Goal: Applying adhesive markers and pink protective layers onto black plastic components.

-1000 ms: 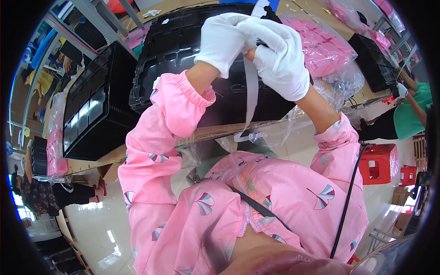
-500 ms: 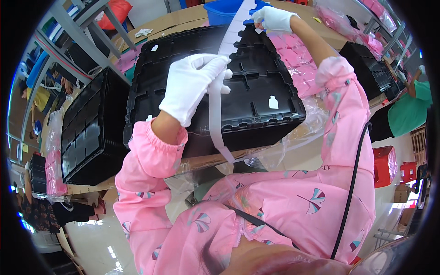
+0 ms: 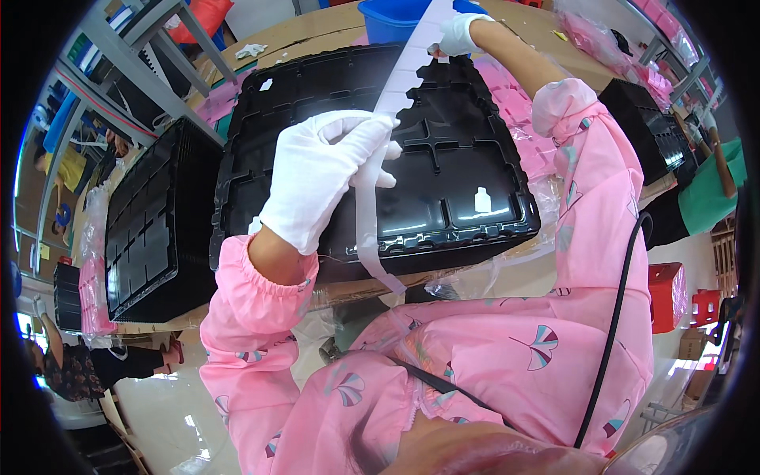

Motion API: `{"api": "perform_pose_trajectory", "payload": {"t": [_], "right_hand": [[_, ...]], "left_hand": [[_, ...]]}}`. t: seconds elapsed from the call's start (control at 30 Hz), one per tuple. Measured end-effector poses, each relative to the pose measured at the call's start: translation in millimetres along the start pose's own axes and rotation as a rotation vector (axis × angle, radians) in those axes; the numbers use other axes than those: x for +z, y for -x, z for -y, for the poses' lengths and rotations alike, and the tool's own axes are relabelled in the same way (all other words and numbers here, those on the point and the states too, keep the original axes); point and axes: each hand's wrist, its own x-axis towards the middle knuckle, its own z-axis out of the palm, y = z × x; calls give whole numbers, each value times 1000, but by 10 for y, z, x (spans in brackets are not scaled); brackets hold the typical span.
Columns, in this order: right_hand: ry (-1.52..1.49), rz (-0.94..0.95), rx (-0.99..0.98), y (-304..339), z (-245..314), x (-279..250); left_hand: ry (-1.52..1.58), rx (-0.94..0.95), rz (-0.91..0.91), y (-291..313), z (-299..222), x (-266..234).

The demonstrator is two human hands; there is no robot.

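Our left hand (image 3: 321, 174) pinches the strip (image 3: 404, 79) above the crate (image 3: 475, 158), near edge of table (image 3: 317, 28); right hand (image 3: 461, 36) apart, grip unclear. Best we hold it taut.

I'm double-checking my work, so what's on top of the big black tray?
White pieces show on the black tray at near right, far left and near left. Whatever lies behind your left hand and the white strip is covered.
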Motion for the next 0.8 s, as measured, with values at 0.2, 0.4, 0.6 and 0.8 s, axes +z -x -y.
{"api": "perform_pose_trajectory", "payload": {"t": [0.2,0.4,0.6,0.8], "right_hand": [[-223,-97,-93,121,-70,90],[-68,-312,-74,-59,-71,396],[-754,-1072,-147,452,-131,578],[-960,-707,-317,1891,82,680]], "left_hand": [[-84,5,8,54,-31,25],[-117,1,18,60,-9,73],[-218,56,159,14,83,-66],[-359,231,3,330,87,-112]]}}
